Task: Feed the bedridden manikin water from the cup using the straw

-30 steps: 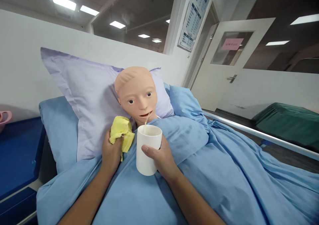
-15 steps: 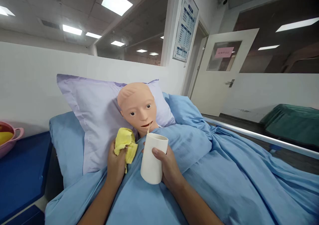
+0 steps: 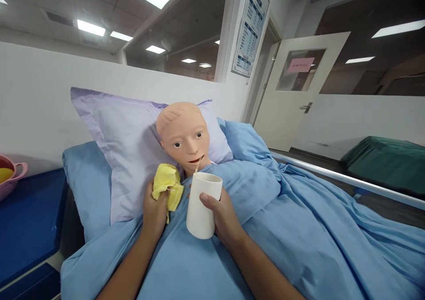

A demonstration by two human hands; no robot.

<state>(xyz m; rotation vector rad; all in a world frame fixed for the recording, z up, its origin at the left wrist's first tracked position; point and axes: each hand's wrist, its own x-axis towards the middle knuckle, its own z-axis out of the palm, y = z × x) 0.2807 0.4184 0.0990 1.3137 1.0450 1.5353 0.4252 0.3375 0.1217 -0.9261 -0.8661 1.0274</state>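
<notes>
A training manikin (image 3: 184, 134) lies propped on a pale lilac pillow (image 3: 129, 158), a blue quilt (image 3: 249, 189) drawn up to its neck. My right hand (image 3: 226, 216) is wrapped round a white cup (image 3: 202, 211), tilted slightly, just below the manikin's chin. From the cup's rim a thin beige straw (image 3: 198, 163) reaches up to the manikin's parted lips. The cup hides its lower end. To the left of the cup, my left hand (image 3: 155, 209) clutches a crumpled yellow cloth (image 3: 168, 185) close to the manikin's neck.
At the far left, a pink basin (image 3: 11, 176) with something yellow inside stands on a dark blue bedside table (image 3: 31, 220). A metal bed rail (image 3: 352, 180) runs along the far right side. Beyond it are a green-covered object (image 3: 385, 163) and a white door (image 3: 282, 101) standing ajar.
The view has dipped slightly, so the background shifts a little. Both hands keep their holds, and the straw stays at the manikin's mouth.
</notes>
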